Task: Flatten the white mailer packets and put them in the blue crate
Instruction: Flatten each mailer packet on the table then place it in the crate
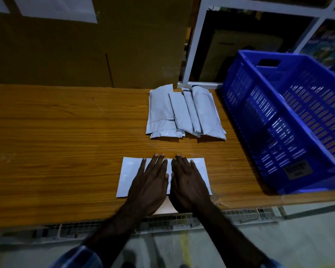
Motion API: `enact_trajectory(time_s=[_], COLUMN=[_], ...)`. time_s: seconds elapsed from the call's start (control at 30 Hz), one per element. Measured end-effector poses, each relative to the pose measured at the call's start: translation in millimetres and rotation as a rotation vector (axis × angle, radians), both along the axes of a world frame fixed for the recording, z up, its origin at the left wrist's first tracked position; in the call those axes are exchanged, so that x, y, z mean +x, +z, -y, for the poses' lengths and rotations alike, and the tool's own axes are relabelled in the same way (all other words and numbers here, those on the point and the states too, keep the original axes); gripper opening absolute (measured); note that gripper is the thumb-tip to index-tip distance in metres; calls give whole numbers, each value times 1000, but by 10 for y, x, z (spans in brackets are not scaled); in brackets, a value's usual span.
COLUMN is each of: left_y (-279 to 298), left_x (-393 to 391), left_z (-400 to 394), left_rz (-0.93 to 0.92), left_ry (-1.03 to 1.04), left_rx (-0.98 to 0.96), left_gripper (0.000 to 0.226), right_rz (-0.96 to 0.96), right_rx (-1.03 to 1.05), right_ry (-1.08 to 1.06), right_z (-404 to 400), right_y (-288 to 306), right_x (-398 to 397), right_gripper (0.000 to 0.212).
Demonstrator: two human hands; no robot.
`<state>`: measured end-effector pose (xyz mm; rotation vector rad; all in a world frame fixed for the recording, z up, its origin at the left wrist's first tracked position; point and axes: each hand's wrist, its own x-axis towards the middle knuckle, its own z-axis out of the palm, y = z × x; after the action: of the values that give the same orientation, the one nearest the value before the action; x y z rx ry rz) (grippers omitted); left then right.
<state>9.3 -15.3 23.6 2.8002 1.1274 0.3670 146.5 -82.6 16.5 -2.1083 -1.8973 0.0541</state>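
Note:
A white mailer packet (129,174) lies flat on the wooden table (56,147) near its front edge. My left hand (150,183) and my right hand (188,182) press on it side by side, palms down, fingers straight. Behind it sits a pile of several folded white mailer packets (184,113). The blue crate (290,117) stands at the right end of the table; through its open top I see no packets inside.
A large cardboard box (85,51) stands behind the table. A white shelf frame (193,45) rises at the back right. Below the table's front edge runs a wire mesh rack (240,213) above the grey floor.

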Motion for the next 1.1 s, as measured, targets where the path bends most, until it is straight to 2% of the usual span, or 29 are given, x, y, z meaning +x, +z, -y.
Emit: enact_trajectory(time_s=[0.07,0.23,0.4,0.47,0.63,0.83,0.97,1.1], left_y=[-53,-122,-34,15,-18,-106,-76,-73], left_x=[10,4,54,119,230,199,180,62], left_z=[30,40,-4,-27,-26,-12,-32,-75], left_rz=[-28,-19,-39,-19,-69,-74,-29,-27], left_ry=[-15,-14,26,22,-23,-69,-30,-4], left_rx=[-40,-48,-60,-28,-29,-20,-55,-39], left_gripper=[61,55,68,61,56,56,64,62], right_rz=[-17,-59,-122,-124,-135,-59,6,-65], right_rx=[-4,-46,-62,-34,-85,-88,-76,-61], right_ry=[-39,-59,-23,-66,-148,-129,-111,-21], right_z=[21,46,34,15,9,84,44,-67], right_y=[-52,-57,11,67,85,-37,53,84], right_x=[16,-3,73,131,272,279,281,62], right_gripper=[52,63,62,60,80,69,63,56])
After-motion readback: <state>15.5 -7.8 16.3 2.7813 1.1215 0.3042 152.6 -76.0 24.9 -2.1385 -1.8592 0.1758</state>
